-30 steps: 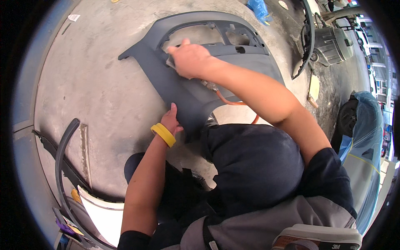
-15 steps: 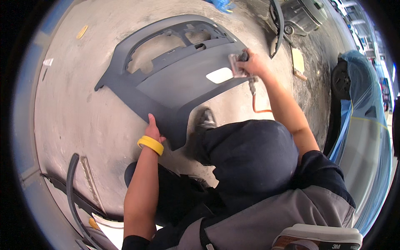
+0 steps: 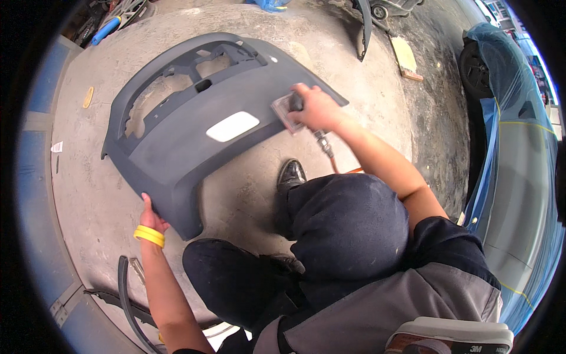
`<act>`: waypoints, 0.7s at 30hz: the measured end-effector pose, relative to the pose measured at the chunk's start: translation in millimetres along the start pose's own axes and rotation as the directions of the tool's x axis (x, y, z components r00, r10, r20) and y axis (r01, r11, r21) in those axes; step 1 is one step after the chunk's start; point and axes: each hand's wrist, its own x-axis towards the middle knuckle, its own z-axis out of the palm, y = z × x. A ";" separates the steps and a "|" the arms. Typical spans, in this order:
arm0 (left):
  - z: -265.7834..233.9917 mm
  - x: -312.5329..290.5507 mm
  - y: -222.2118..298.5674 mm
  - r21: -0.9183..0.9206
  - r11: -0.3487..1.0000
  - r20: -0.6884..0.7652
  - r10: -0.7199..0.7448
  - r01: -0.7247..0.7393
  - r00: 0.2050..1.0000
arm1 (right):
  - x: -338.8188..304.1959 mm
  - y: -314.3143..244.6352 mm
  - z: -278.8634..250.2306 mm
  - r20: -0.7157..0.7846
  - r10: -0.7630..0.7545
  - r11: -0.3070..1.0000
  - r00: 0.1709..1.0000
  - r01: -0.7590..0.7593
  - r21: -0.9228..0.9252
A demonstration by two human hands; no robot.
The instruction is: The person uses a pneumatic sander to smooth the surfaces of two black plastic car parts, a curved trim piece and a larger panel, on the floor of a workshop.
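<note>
**Grey bumper panel on the floor, one hand at each end**

Nearest to you, your knees in dark trousers (image 3: 348, 230) fill the lower middle of the view, with a black shoe (image 3: 291, 175) pointing away from you onto the concrete floor (image 3: 82, 194). At the near left, a black rubber strip (image 3: 122, 289) curves along the floor beside your left forearm.

Your left hand (image 3: 151, 219), with a yellow wristband (image 3: 149, 235) just below it, sits at the near left corner of the grey bumper panel (image 3: 188, 141). The fingers go under the panel's edge and are mostly hidden, so you cannot tell exactly how they are curled; the hand is touching that corner.

The panel lies on the floor ahead of you, stretching from that near left corner away to the right. It has a pale, lighter patch (image 3: 232, 126) near its middle and open cut-outs along its far left part.

Your right hand (image 3: 318, 109) is further out, at the panel's right end. Its fingers are wrapped tight around a small sanding tool (image 3: 287, 112), whose flat pad rests on the panel's surface. A hose (image 3: 323, 143) runs from the tool back toward your knee.

Far right, a blue plastic sheet (image 3: 507, 118) covers a car, with a dark tyre (image 3: 474, 71) showing beside it. On the far floor lie a flat sanding block (image 3: 405, 58) and a dark curved trim piece (image 3: 365, 23).
</note>
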 end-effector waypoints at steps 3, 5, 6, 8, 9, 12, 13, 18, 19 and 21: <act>-35.0 -14.8 -2.8 -0.026 0.999 -0.010 0.035 -0.035 0.999 | 25.6 39.6 6.1 0.060 0.110 0.985 0.992 -0.117 0.123; -41.1 -16.9 -3.5 0.014 0.999 -0.074 0.042 -0.041 0.996 | 25.1 39.9 19.9 -0.034 0.078 0.989 0.996 -0.073 0.125; -39.2 -15.6 -5.2 0.062 0.998 -0.124 0.036 -0.029 0.992 | 18.2 33.6 26.5 -0.034 0.123 0.989 0.992 -0.120 0.088; -28.9 -9.8 -5.9 0.045 0.994 -0.174 0.109 -0.103 0.979 | 3.5 0.8 39.9 -0.051 0.016 0.997 0.999 -0.013 0.073; -22.1 -5.2 -2.6 0.106 0.988 -0.235 0.131 -0.109 0.963 | -2.2 -19.0 41.0 -0.052 -0.092 0.995 0.994 0.094 0.035; -2.3 4.9 1.7 0.181 0.975 -0.408 0.192 -0.127 0.893 | -7.7 -74.1 45.7 0.013 -0.302 0.953 0.953 0.302 -0.014; 0.5 6.0 1.0 0.145 0.986 -0.426 0.138 -0.083 0.894 | -8.8 -82.9 47.4 0.015 -0.412 0.911 0.911 0.412 -0.007; -13.7 17.4 3.7 0.153 0.988 -0.477 0.053 0.024 0.878 | 19.6 -35.6 31.3 -0.027 -0.175 0.984 0.984 0.175 0.023; -18.6 22.6 6.4 0.153 0.988 -0.460 0.037 0.038 0.887 | 30.8 -18.0 24.6 -0.021 -0.052 0.996 0.998 0.053 0.077; -26.8 29.1 8.9 0.218 0.970 -0.488 0.017 0.103 0.873 | 53.9 16.8 6.7 0.153 0.152 0.932 0.976 -0.193 0.305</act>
